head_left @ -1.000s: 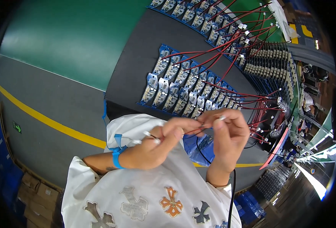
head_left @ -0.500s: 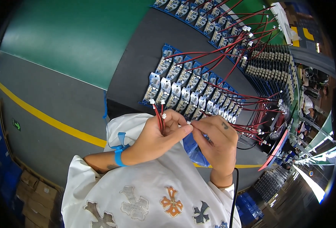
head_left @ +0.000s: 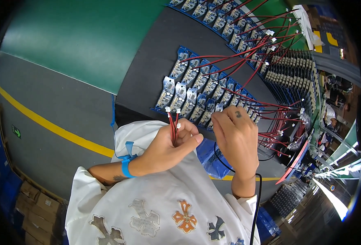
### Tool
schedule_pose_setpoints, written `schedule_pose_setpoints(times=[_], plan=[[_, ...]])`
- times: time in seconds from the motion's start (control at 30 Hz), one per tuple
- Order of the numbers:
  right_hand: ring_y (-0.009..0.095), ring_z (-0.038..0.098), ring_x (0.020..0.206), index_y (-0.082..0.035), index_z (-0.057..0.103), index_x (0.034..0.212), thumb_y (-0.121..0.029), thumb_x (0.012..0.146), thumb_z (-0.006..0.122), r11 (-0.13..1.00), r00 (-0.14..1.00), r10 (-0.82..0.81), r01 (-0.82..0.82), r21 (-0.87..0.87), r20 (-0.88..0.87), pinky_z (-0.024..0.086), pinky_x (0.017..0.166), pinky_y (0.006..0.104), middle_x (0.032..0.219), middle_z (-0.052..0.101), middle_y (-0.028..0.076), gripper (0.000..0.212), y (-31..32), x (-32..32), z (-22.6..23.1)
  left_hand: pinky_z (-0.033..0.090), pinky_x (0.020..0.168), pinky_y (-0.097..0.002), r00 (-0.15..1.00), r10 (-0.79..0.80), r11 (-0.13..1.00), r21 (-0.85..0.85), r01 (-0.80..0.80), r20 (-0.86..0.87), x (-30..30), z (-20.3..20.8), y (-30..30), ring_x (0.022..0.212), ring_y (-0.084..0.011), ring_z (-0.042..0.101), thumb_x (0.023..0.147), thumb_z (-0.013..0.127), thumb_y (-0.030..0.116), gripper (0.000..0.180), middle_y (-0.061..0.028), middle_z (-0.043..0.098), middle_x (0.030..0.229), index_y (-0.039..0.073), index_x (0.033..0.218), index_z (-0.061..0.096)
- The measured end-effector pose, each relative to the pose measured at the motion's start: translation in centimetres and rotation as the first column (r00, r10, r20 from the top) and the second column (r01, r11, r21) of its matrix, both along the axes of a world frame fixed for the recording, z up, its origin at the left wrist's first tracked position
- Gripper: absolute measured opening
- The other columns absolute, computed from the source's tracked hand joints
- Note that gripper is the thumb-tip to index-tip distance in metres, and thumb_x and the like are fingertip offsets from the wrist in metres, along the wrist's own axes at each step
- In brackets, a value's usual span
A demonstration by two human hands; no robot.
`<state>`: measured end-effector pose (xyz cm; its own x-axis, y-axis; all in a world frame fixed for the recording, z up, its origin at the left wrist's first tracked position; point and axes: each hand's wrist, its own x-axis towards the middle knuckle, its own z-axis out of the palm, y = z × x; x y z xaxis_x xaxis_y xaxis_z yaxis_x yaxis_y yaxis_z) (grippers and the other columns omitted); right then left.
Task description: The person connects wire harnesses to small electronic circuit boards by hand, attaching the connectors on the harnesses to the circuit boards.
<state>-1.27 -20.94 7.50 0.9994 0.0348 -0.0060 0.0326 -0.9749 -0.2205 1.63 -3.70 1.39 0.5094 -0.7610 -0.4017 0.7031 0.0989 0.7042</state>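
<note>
My left hand is closed around a small bundle of red and black wires. White plug connectors stick up from the top of the bundle. A blue wrist strap circles that wrist. My right hand is at the near edge of a blue circuit board panel, its fingertips pinched together over the boards. Whatever those fingers hold is hidden behind them. Rows of small boards with white parts make up the panel, and several red wires run from it to the right.
A second board panel lies farther back on the black mat. Boards stand in a dense stack at the right, near loose red wires. The green tabletop spreads to the left. A black cable hangs beside my right forearm.
My right hand has parted from my left fingertips, where a white connector was pinched, and moved up and right onto the board panel. The left hand still holds its bundle.
</note>
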Motion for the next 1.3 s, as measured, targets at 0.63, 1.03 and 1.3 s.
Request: schedule_pose_setpoints(times=[0.63, 1.03, 1.3], plan=[[0.026, 0.055, 0.076, 0.000, 0.053, 0.075, 0.000, 0.065, 0.059, 0.978, 0.956, 0.077, -0.129, -0.166, -0.284, 0.047, 0.056, 0.0349, 0.077, 0.053, 0.011, 0.011, 1.2, 1.2, 0.6, 0.025, 0.048, -0.0194, 1.000, 0.026, 0.999, -0.034, -0.026, -0.008, 0.1, 0.0, -0.2, 0.053, 0.0008, 0.033, 0.089, 0.060, 0.008, 0.010, 0.0085, 0.041, 0.061, 0.004, 0.088, 0.051], [0.028, 0.056, 0.079, 0.000, 0.060, 0.079, -0.001, 0.064, 0.063, 0.988, 0.988, 0.142, -0.146, -0.050, -0.063, 0.046, 0.073, 0.0389, 0.083, 0.059, 0.011, 0.015, 1.6, 1.7, 1.4, 0.027, 0.050, -0.0184, 1.000, 0.002, 0.995, -0.102, -0.005, -0.025, -0.4, 0.1, -0.1, 0.058, 0.0004, 0.034, 0.091, 0.056, 0.007, 0.007, 0.0078, 0.042, 0.067, 0.004, 0.094, 0.051], [0.025, 0.063, 0.089, 0.003, 0.062, 0.087, 0.004, 0.075, 0.067, 0.488, 0.989, -0.101, 0.147, 0.861, -0.111, 0.050, 0.078, 0.0326, 0.100, 0.065, 0.015, 0.013, 2.4, 0.2, 0.3, 0.026, 0.054, -0.0205, 0.984, -0.103, 0.977, -0.200, 0.072, -0.146, 0.6, 1.4, 0.7, 0.061, -0.0022, 0.031, 0.097, 0.042, 0.018, 0.018, 0.0076, 0.039, 0.071, 0.005, 0.106, 0.051]])
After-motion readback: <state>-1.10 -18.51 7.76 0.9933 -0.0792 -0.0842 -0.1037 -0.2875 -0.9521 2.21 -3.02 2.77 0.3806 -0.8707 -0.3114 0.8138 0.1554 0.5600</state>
